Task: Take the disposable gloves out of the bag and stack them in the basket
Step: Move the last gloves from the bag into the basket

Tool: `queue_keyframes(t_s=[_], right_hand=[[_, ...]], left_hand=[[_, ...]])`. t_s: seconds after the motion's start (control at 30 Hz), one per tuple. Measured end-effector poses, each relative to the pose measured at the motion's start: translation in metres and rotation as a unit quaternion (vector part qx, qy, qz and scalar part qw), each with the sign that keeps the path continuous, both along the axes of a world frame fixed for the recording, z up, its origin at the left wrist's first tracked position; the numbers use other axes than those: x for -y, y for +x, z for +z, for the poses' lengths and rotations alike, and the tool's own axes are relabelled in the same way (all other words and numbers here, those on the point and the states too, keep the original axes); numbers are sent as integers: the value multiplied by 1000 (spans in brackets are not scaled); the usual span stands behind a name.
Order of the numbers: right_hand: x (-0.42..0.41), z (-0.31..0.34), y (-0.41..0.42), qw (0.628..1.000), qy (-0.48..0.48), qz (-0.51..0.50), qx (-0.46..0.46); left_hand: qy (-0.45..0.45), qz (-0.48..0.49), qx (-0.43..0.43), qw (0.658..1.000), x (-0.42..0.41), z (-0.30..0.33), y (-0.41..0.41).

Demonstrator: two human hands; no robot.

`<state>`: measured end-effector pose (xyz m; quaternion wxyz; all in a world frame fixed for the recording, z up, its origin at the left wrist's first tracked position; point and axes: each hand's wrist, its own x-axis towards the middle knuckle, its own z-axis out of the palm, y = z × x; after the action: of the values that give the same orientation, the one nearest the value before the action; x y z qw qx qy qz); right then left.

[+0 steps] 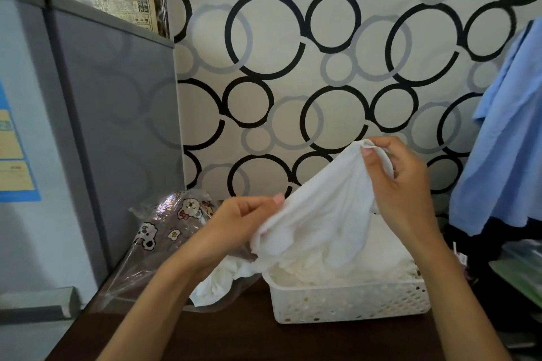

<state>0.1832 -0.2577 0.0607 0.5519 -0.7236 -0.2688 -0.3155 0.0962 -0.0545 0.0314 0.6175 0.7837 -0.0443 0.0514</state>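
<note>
Both hands hold one white disposable glove (319, 214) stretched in the air above the white perforated basket (349, 302). My right hand (401, 184) pinches its cuff at the top. My left hand (243, 220) grips its lower left edge, and the glove's fingers hang down toward the basket. A pile of white gloves (381, 267) lies inside the basket. To the left lies the clear plastic bag (164, 237) with cartoon prints, and more crumpled gloves (223, 281) spill from its mouth.
Everything rests on a dark brown table (234, 337). A grey fridge (111, 114) stands close on the left. A wall with a black and grey ring pattern (293, 67) is behind. Blue clothing (507, 141) hangs at the right, above dark clutter.
</note>
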Motion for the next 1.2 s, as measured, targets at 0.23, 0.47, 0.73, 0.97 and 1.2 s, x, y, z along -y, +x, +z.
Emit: queue_keyframes(t_s=[0.23, 0.47, 0.73, 0.97, 1.2], right_hand=[[-3, 14, -24, 999, 17, 25, 11], [3, 19, -29, 997, -46, 66, -6], [12, 15, -15, 998, -15, 51, -41], [-10, 23, -42, 979, 109, 142, -98], [21, -8, 14, 946, -123, 57, -293]], left_hand=[[37, 205, 153, 966, -8, 6, 1], [76, -5, 95, 992, 23, 1, 0], [25, 113, 145, 983, 5, 24, -19], [10, 384, 368, 847, 20, 60, -35], [192, 301, 176, 917, 11, 24, 29]])
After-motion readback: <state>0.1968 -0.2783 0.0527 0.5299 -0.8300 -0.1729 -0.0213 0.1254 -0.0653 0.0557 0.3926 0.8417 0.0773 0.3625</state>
